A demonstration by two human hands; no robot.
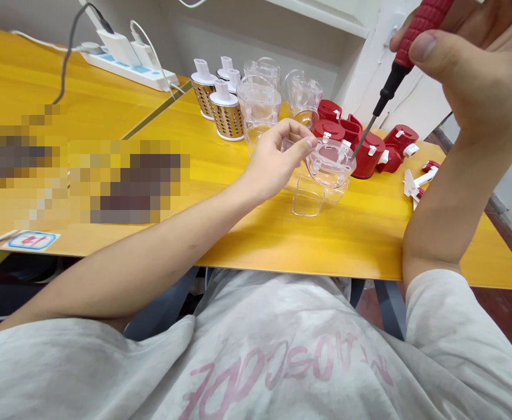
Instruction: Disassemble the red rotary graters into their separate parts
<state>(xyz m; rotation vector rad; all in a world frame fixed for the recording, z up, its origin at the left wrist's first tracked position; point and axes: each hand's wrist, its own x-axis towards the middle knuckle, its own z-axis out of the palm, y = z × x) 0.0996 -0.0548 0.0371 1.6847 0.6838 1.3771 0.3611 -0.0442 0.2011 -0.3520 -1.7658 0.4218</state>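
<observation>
My left hand is closed on the rim of a clear plastic housing, which rests on the yellow table. A tube-like part of the housing points toward me. Raised at the upper right, my right hand grips a screwdriver with a red handle and black collar. Its thin shaft slants down to the left, and the tip is at the right edge of the housing's rim. Whether the tip touches a screw is too small to tell.
Behind the housing stand more clear housings, metal grater drums with white tops, and several red parts. White-and-red pieces lie at the right. A power strip with cables lies at the back left, and a label card near the front-left edge.
</observation>
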